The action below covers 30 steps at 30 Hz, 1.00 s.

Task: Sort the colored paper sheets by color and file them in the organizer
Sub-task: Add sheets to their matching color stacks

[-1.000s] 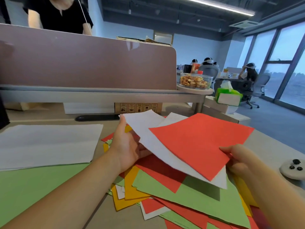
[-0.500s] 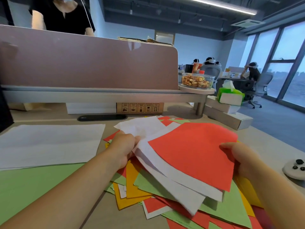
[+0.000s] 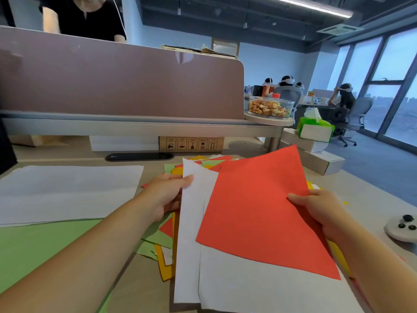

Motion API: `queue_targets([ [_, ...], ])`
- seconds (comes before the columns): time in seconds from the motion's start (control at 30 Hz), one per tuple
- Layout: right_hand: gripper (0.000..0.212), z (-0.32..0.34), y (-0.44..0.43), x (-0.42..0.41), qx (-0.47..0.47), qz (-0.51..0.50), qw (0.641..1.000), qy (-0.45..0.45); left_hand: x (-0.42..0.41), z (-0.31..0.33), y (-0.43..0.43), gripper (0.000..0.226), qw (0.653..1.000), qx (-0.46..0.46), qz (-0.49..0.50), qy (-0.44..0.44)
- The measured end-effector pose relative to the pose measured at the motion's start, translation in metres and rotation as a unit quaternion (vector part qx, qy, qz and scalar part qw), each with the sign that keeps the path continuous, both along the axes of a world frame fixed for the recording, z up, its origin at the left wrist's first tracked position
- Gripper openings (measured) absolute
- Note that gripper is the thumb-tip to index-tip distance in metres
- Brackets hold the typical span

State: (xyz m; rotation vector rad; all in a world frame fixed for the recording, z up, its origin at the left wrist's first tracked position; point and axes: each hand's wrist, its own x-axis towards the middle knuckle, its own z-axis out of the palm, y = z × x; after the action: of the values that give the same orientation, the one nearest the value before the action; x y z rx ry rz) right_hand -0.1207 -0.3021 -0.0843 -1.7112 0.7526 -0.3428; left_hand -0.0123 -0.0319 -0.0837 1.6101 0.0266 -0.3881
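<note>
As a person sorts paper at a desk [image 3: 365, 195], the left hand [image 3: 165, 196] pinches the upper left edge of a white sheet [image 3: 191, 233], thumb on top and fingers curled beneath. The right hand [image 3: 320, 211] grips the right edge of a red sheet [image 3: 259, 211], thumb pressed flat on the red face, the other fingers hidden under the paper. The red sheet lies tilted on top of that white sheet and a second white sheet [image 3: 259, 288]. All three are fanned out over a mixed pile [image 3: 165, 263] of yellow, green and red paper on the desk.

Left of the pile, a white stack [image 3: 67, 190] lies flat, its near edge overlapping a green stack [image 3: 33, 249] closer to the camera. A mauve partition [image 3: 112, 82] runs along the back of the desk. At its right end, a glass bowl of nuts [image 3: 269, 107] sits on a round shelf, with a green tissue box [image 3: 314, 129] just beside it on white boxes [image 3: 320, 163]. A white device [image 3: 401, 229] with black knobs rests at the desk's right edge. Behind the partition stands a person in black [image 3: 90, 16].
</note>
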Motion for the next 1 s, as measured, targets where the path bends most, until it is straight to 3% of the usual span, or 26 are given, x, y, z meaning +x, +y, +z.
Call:
queue_targets([
  [0.07,0.005,-0.001,0.005,0.001,-0.028,-0.016,0.999,-0.019,-0.002,0.000,-0.002,0.021,1.000,0.001,-0.012,-0.013],
  [0.23,0.009,-0.003,0.004,0.005,0.013,-0.003,0.999,-0.039,-0.007,-0.002,-0.007,0.014,0.998,0.034,-0.047,-0.030],
  [0.47,0.009,-0.004,-0.005,0.008,-0.004,-0.023,0.999,-0.041,-0.009,-0.005,-0.010,0.034,0.992,0.105,-0.042,-0.063],
  [0.6,0.007,-0.004,-0.013,0.007,-0.004,-0.055,0.998,-0.042,-0.007,-0.006,-0.009,0.031,0.991,0.111,-0.043,-0.064],
  [0.83,0.006,-0.001,0.001,0.006,-0.016,0.023,0.998,-0.061,-0.011,-0.002,-0.008,0.042,0.992,0.078,-0.088,-0.054],
  [1.0,0.002,-0.003,0.007,0.007,-0.056,0.060,0.995,-0.063,-0.019,0.003,-0.013,0.017,0.990,0.068,-0.099,-0.074],
])
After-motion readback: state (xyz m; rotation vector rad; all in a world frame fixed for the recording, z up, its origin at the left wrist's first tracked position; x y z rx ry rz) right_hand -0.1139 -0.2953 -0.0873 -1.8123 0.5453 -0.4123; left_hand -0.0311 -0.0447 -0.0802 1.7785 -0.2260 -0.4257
